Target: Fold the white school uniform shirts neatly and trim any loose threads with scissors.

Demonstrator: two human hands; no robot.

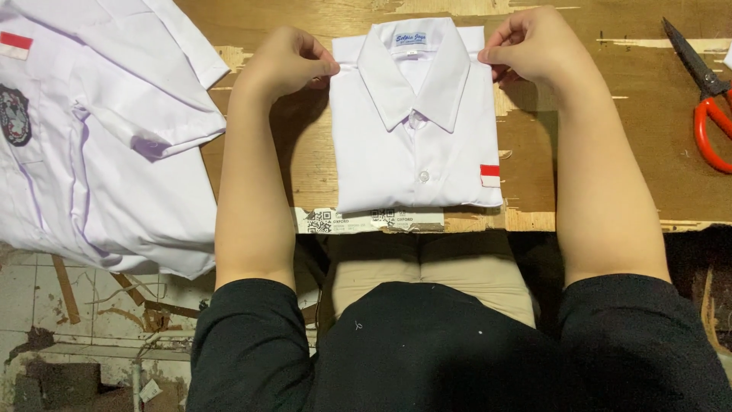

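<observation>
A white collared shirt [415, 145] lies folded into a neat rectangle on the wooden table [305, 164], collar at the far end, buttons up, with a small red-and-white patch on its right side. My left hand [286, 61] pinches the shirt's upper left shoulder corner. My right hand [530, 42] pinches the upper right shoulder corner. Both forearms run along the shirt's sides.
A pile of unfolded white shirts [99, 130] with a dark badge hangs over the table's left edge. Red-handled scissors [705, 103] lie at the right. A printed paper strip [370, 220] sits at the front edge. Worn floor tiles show below left.
</observation>
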